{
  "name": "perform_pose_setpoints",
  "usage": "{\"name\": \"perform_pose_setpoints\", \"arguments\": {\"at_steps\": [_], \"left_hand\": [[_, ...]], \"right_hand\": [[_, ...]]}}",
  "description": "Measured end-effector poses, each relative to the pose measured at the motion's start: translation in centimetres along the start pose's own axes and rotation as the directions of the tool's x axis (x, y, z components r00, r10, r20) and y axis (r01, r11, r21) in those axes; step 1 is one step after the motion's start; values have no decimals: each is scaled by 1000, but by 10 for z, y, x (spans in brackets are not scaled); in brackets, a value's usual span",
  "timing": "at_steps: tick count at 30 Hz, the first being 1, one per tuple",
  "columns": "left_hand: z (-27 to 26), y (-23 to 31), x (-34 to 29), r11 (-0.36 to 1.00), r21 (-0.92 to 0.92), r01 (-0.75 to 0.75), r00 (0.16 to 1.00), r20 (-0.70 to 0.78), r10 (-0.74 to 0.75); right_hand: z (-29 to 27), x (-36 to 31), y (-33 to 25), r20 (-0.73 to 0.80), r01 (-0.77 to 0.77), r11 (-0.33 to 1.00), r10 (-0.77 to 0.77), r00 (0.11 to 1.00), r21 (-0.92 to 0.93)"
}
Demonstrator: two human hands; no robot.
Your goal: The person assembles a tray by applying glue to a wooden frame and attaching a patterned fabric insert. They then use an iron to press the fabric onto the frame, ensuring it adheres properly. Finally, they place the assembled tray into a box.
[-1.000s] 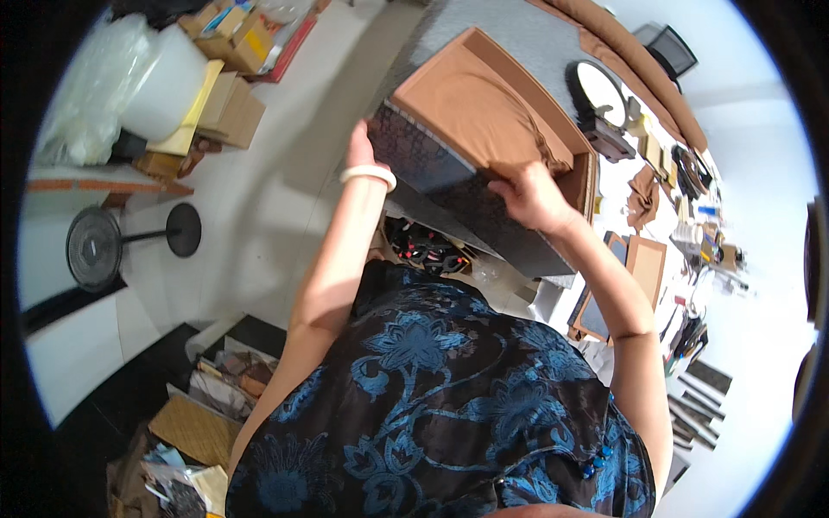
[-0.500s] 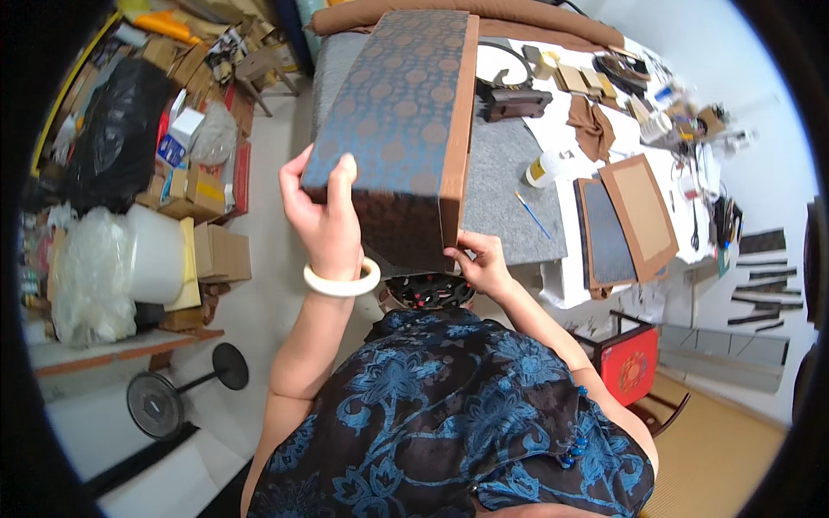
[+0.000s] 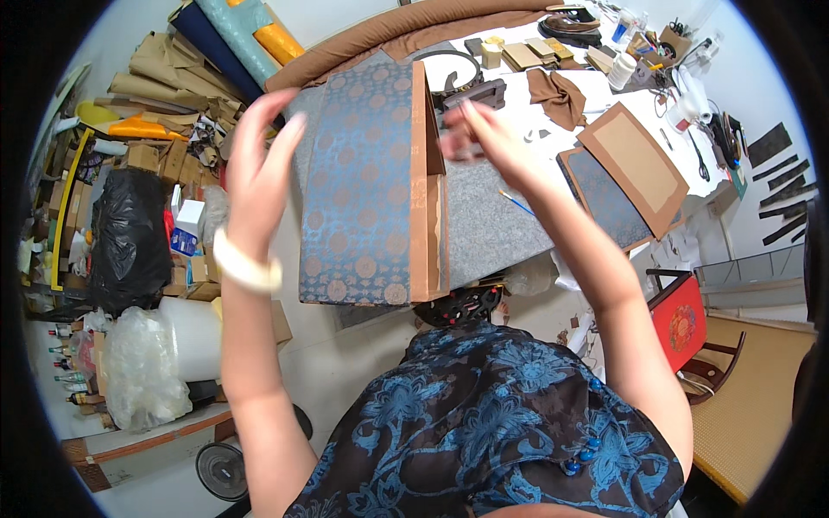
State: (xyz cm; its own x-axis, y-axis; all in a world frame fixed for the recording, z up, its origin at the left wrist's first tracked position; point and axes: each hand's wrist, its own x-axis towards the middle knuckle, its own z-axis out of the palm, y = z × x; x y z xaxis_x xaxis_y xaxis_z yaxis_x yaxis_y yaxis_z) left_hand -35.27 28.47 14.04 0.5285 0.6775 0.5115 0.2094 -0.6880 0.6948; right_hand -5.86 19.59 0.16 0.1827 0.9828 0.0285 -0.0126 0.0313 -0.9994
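A long box (image 3: 358, 190) covered in blue brocade with brown round motifs rests on the grey felt (image 3: 484, 224) at the table's near edge. Its right side is edged in plain brown and appears hollow. Beside its far left edge, my left hand (image 3: 259, 168) is raised with thumb and fingers apart, holding nothing; a cream bangle (image 3: 246, 263) circles the wrist. My right hand (image 3: 488, 142) hovers by the box's brown edge, fingers smeared by motion, so contact is unclear. Under my right forearm a thin blue brush (image 3: 515, 202) lies partly hidden.
Two brown-bordered panels (image 3: 635, 168) overlap at the table's right. Beyond are a brown cloth (image 3: 557, 97), small blocks (image 3: 522, 56) and a white bottle (image 3: 622, 71). A brown fabric roll (image 3: 389, 30) spans the back. Cartons and a black bag (image 3: 129, 242) crowd the left; a red-backed chair (image 3: 678, 319) stands right.
Both hands have left the box's near end and moved up and outward along its sides. The box now lies squarer to me, showing more of its brown side. The view has shifted.
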Motion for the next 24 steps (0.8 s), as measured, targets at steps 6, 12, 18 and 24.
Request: {"name": "perform_pose_setpoints", "arguments": {"at_steps": [6, 12, 18, 24], "left_hand": [[117, -96, 126, 678, 716, 163, 880, 205, -429], [136, -97, 117, 585, 790, 181, 866, 154, -475], [137, -114, 130, 614, 788, 42, 904, 231, -359], [115, -101, 105, 766, 642, 38, 945, 225, -236]], "right_hand": [[40, 76, -28, 19, -225, 972, 225, 974, 70], [49, 80, 0, -131, -45, 986, 66, 989, 159], [42, 85, 16, -253, 84, 996, -89, 963, -31], [13, 31, -10, 140, -113, 981, 90, 986, 161]]}}
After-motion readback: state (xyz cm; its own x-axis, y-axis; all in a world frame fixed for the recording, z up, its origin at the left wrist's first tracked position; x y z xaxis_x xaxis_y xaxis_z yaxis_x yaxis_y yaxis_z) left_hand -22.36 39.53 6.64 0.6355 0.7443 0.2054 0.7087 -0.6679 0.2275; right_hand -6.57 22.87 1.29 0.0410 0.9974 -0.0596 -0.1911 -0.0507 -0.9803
